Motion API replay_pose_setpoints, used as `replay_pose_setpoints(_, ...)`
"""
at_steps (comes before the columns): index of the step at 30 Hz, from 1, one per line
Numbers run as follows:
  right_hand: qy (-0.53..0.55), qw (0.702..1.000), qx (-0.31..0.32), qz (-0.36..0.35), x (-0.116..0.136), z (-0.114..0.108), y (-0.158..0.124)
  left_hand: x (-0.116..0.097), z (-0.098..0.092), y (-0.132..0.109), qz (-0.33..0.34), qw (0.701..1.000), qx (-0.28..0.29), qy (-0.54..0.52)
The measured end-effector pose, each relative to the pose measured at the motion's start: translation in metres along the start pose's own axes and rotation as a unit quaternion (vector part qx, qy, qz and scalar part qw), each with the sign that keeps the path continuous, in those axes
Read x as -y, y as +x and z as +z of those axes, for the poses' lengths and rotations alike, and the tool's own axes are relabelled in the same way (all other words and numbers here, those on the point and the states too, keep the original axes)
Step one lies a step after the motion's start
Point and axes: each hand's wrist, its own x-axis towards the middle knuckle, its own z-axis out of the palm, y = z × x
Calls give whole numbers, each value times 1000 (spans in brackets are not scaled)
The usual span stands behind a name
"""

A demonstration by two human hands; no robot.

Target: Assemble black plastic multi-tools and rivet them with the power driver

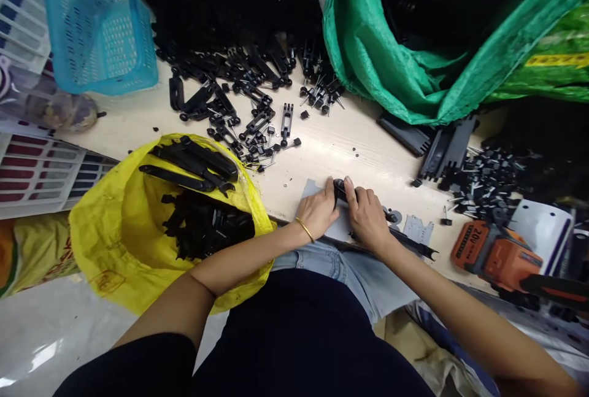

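Note:
My left hand (318,208), with a gold bangle on the wrist, and my right hand (367,213) meet at the near edge of the wooden table (331,139). Both are closed on a long black plastic part (341,188) that lies over a grey metal plate (310,190). The part's far end (414,245) sticks out to the right past my right wrist. A heap of loose black plastic parts and pins (239,96) lies further back on the table.
A yellow sack (115,225) holding black parts stands to my left. A blue basket (96,29) sits at the back left, a green sack (391,59) at the back right. An orange power tool (497,256) and more black pins (488,182) lie on the right.

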Motion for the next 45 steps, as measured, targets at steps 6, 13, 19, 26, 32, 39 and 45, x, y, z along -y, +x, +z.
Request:
replay_pose_setpoints(6,81,996,-38,-22,-10,8,-4,-6,7,-10,-62,998,7,-12)
replay_pose_setpoints(13,59,997,-55,-11,-8,11,-6,-18,13,-5,-91,994,42,-49)
replay_pose_setpoints(19,85,996,-29,7,-6,8,-4,-10,12,-1,-40,996,49,-62)
replay_pose_setpoints(26,79,997,-16,5,-6,6,-2,-2,10,1,-42,997,35,-59)
replay_pose_setpoints(32,97,994,-58,-2,-6,8,1,15,-10,-3,5,997,79,-13)
replay_pose_setpoints(39,287,935,-205,17,19,-25,-50,1,-55,7,200,968,-99,112)
replay_pose_setpoints(45,386,891,-10,237,8,-31,-123,-33,-39,54,372,901,57,215)
